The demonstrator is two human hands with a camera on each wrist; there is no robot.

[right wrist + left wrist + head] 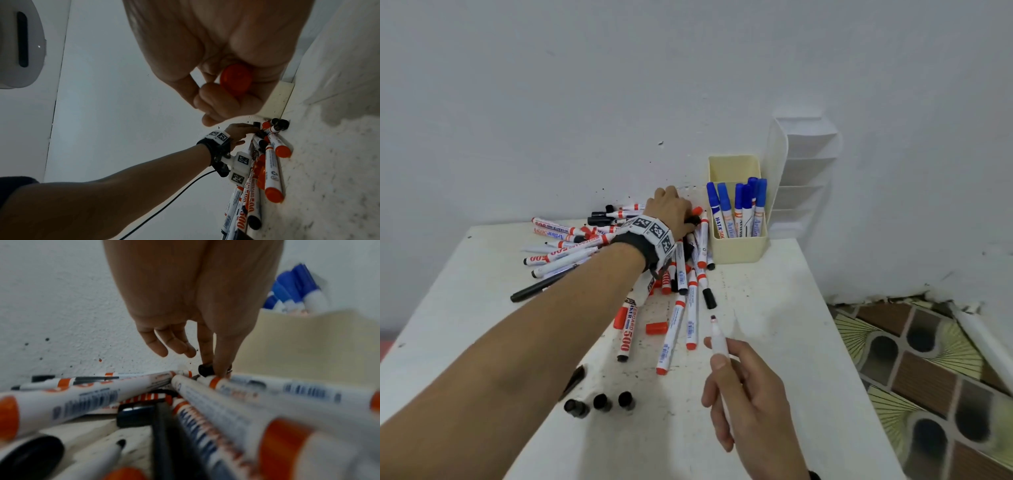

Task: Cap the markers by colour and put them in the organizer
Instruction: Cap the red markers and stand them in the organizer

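Observation:
A heap of uncapped red and black markers lies at the back of the white table. My left hand reaches over it to the wall beside the cream organizer. Thumb and forefinger of that left hand pinch a small black cap; the other fingers hang loose. Nearer to me, my right hand grips an uncapped white marker with its tip pointing up and away. Its red butt end shows inside the curled fingers. Several capped blue markers stand in the organizer.
Three black caps stand near the table's front, and a loose red cap lies mid-table. A white tiered holder leans on the wall behind the organizer. The table's right edge drops to a patterned floor.

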